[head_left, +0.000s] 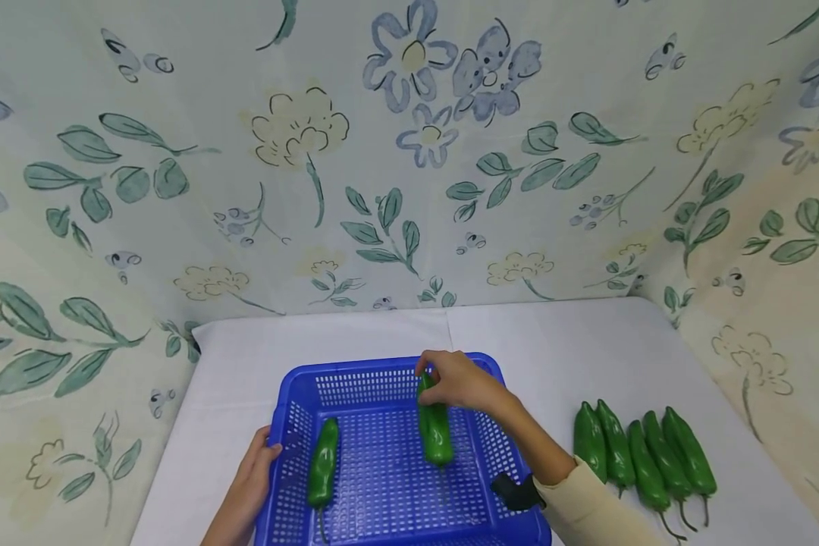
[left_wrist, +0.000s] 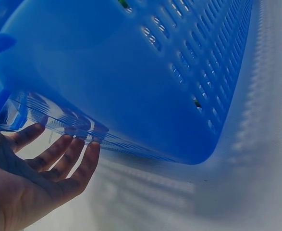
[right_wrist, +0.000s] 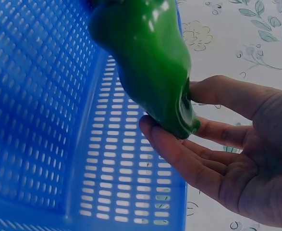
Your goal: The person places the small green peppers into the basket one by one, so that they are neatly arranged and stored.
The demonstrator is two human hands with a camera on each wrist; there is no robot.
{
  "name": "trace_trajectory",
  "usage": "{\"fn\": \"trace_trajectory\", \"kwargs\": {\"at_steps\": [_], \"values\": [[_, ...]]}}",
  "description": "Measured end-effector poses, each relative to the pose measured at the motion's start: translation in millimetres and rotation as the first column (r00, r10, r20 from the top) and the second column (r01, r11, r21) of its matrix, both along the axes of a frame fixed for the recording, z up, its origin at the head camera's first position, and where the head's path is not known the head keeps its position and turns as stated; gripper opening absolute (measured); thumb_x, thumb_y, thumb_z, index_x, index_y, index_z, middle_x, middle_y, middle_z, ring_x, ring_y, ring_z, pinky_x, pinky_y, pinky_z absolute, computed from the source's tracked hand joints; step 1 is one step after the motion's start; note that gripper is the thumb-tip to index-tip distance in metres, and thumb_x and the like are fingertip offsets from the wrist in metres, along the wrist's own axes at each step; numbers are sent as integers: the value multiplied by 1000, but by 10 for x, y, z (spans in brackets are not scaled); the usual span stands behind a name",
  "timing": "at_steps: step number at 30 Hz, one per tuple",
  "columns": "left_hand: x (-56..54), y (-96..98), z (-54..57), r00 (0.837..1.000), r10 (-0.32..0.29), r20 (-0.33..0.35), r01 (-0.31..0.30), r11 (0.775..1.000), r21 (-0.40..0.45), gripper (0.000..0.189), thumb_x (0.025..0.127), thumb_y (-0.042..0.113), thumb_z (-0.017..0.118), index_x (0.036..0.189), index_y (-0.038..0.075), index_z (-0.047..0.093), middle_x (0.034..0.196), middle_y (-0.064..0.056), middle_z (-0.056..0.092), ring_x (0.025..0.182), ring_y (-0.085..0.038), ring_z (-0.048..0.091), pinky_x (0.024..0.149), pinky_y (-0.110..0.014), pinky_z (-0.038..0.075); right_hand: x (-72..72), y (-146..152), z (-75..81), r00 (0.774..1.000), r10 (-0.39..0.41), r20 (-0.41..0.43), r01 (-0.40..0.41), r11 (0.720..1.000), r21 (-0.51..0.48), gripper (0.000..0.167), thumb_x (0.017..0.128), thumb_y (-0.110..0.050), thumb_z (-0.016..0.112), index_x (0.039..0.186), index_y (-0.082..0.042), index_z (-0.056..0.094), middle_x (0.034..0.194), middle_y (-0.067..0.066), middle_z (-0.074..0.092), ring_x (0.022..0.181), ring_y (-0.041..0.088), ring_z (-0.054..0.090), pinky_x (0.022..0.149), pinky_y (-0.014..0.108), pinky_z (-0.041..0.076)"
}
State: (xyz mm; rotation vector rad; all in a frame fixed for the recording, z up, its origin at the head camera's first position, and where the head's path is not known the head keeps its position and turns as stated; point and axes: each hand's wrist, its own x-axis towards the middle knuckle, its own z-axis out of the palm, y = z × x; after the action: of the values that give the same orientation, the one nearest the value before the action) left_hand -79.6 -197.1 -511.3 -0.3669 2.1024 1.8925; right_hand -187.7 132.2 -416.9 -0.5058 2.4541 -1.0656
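My right hand [head_left: 460, 379] pinches a green chili pepper [head_left: 436, 436] by its tip, over the right part of a blue plastic basket [head_left: 382, 368]. In the right wrist view, the thumb and fingers [right_wrist: 179, 149] close round the narrow end of the pepper [right_wrist: 148, 57]. A second green pepper [head_left: 324, 462] lies inside the basket at the left, stem towards me. At the basket's left side, my left hand [head_left: 249, 470] grips the rim. The left wrist view has its fingers [left_wrist: 83, 168] against the outer wall [left_wrist: 131, 86]; the thumb is hidden there.
Several green peppers [head_left: 648, 462] lie side by side on the white table [head_left: 519, 334], right of the basket. Floral cloth [head_left: 382, 152] hangs behind the table and at both sides. A dark strap [head_left: 516, 491] is at the right wrist.
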Motion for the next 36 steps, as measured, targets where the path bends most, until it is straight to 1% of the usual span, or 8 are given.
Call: {"fn": "trace_trajectory", "kwargs": {"at_steps": [6,14,18,21,27,32,36], "values": [[-2,8,-11,1000,-1,-8,1,1000,6,43,107,20,26,147,6,25,136,-29,43,104,-34,64,76,-49,62,-12,-112,-73,1000,21,-2,-21,999,-25,39,80,-4,78,114,5,61,80,10,61,62,15,61,55,28,60],[14,12,25,1000,5,-6,-5,1000,4,43,106,21,27,147,7,26,137,-29,42,102,-34,66,73,-48,62,27,-306,-161,999,36,11,-36,998,-43,37,80,-4,78,113,2,62,81,8,62,65,15,64,57,28,60],[14,12,19,1000,6,-11,-6,1000,11,43,106,20,27,147,6,26,134,-30,44,98,-33,67,70,-49,62,60,-405,-213,999,46,6,-46,998,-52,35,80,-3,79,111,0,63,79,6,62,60,13,61,54,28,59],[15,17,20,1000,2,-13,-2,1000,20,42,107,20,26,147,6,26,132,-30,46,96,-32,66,70,-49,62,70,-471,-261,999,50,-2,-50,998,-44,35,80,-4,79,111,-2,63,76,4,62,57,11,59,51,24,57],[17,25,26,1000,5,-9,-5,1000,8,42,107,19,27,146,6,26,130,-29,48,94,-30,66,69,-49,62,63,-589,-376,999,49,-25,-49,998,-27,35,78,-5,80,109,-1,64,75,1,60,58,10,58,51,21,56],[12,26,23,1000,7,-3,-6,1000,13,42,107,20,27,147,6,26,130,-29,48,92,-30,67,67,-49,62,65,-693,-459,999,44,-8,-45,998,-37,36,78,-4,81,109,0,64,75,0,60,57,10,58,49,21,55],[16,28,34,1000,9,-4,-9,1000,15,42,107,20,28,146,6,26,130,-30,47,92,-31,67,67,-49,62,77,-791,-529,999,49,-14,-49,998,-40,38,77,-4,81,110,2,64,73,-1,60,55,8,56,48,20,54]]}}
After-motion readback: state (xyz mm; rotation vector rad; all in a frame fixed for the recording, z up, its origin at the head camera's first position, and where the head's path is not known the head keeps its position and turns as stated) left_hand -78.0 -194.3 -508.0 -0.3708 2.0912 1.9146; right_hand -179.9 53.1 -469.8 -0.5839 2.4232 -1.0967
